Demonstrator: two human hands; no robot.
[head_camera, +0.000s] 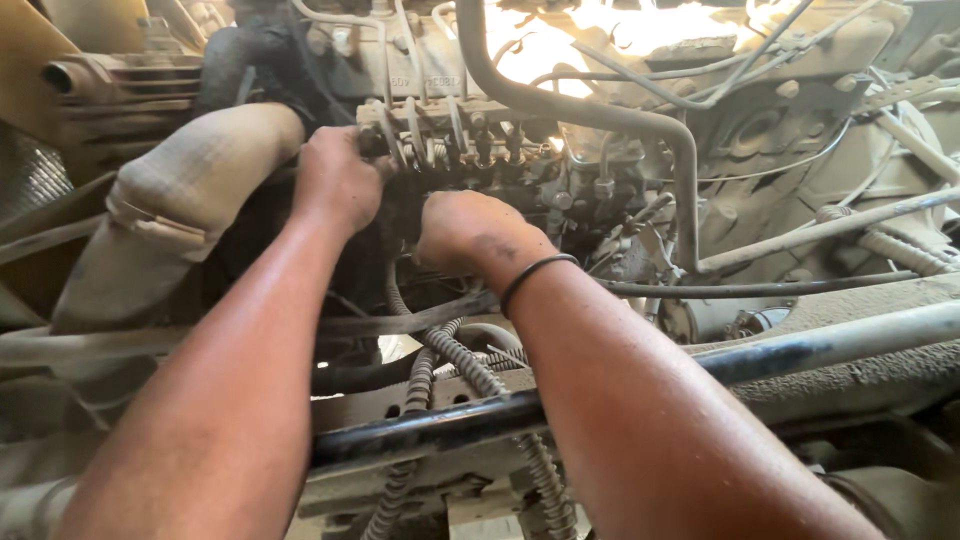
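Observation:
Both my arms reach into a dusty engine bay. My left hand (338, 180) is curled against the left end of a dark fuel injection pump (480, 160) with a row of thin metal lines on top. My right hand (470, 230) presses against the pump's lower front, fingers bent and hidden behind the knuckles. A black band circles my right wrist. Whether either hand holds a tool or part is hidden.
A thick dusty hose (200, 170) runs at the left. A bent grey pipe (640, 120) arcs over the pump. Corrugated cables (480, 375) hang below my hands. A black frame bar (430, 430) crosses in front, and a dusty engine block (790, 130) fills the right.

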